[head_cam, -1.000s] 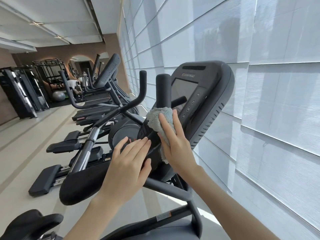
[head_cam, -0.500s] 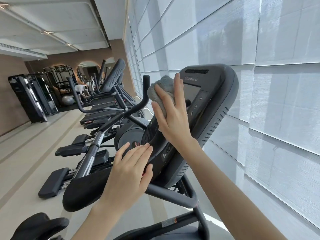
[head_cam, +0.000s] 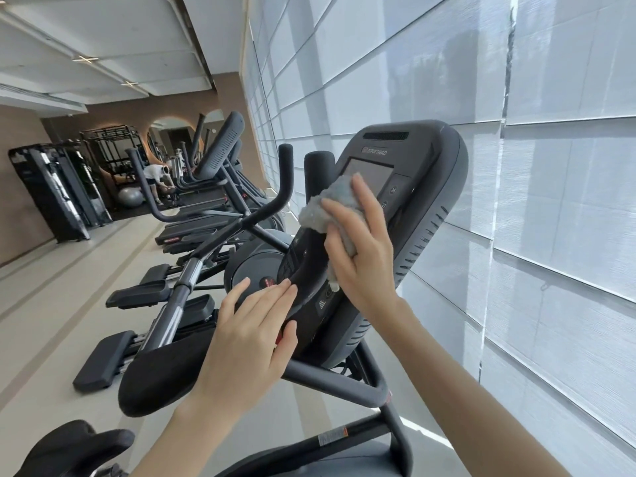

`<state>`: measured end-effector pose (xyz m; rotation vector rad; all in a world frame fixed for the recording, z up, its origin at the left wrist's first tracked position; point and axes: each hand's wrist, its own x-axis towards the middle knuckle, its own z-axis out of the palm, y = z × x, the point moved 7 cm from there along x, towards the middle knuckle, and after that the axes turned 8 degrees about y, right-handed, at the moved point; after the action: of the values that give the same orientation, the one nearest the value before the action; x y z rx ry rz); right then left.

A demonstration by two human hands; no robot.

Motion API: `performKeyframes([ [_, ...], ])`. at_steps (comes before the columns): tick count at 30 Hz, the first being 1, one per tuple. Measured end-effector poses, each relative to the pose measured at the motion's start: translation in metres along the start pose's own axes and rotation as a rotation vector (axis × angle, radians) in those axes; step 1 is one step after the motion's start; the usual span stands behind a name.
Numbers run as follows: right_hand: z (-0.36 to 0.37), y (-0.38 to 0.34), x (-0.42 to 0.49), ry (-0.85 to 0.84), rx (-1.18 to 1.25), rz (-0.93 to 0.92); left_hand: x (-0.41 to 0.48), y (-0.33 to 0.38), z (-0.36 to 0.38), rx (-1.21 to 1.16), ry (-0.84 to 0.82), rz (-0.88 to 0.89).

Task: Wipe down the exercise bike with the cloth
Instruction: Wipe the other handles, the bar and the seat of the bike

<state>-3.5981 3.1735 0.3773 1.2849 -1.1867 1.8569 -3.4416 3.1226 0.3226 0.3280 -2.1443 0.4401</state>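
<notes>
At the exercise bike point(head_cam: 395, 438), on the face of its dark console point(head_cam: 413, 156): pressing the grey cloth point(head_cam: 327, 208) flat there with the right hand point(head_cam: 364, 256), over the lower left corner of the screen point(head_cam: 373, 173), with the fingers point(head_cam: 366, 204) laid straight and spread across the fabric, released rather than clenched, pointing up; cloth bunched out to the left of the hand and trailing a loose end down past the heel of the palm; steadying the console's lower left edge with the left hand point(head_cam: 247, 339), fingers point(head_cam: 268, 297) straight and together, resting flat on the dark plastic, thumb against the rim underneath, grasping nothing. Below that hand, a padded black handlebar point(head_cam: 161, 376) jutting left, joined to a grey frame tube point(head_cam: 330, 376); at the bottom left corner, part of a black saddle point(head_cam: 69, 445); to the right, close beside the bike, pale window blinds point(head_cam: 550, 235) lit from behind; to the left, a row of other dark machines point(head_cam: 220, 156) running back along a beige floor point(head_cam: 51, 297); far off, a person point(head_cam: 155, 177) bent over beside a grey exercise ball point(head_cam: 130, 197), near black racks point(head_cam: 55, 191).
</notes>
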Motion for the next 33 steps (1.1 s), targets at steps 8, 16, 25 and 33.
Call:
performKeyframes([
  [8,0.031,0.001,0.031,-0.002,-0.075,-0.022,0.000,0.000,0.000,-0.025,0.029,0.002],
  [16,0.026,0.003,-0.016,-0.026,-0.093,-0.196,0.002,0.000,0.000,-0.013,0.019,0.005],
  [25,0.004,-0.014,0.026,0.097,-0.023,-0.028,0.003,-0.001,-0.001,-0.023,0.020,0.009],
  [33,0.036,-0.002,0.025,0.091,-0.086,0.029,0.003,-0.001,0.000,-0.026,0.034,0.000],
])
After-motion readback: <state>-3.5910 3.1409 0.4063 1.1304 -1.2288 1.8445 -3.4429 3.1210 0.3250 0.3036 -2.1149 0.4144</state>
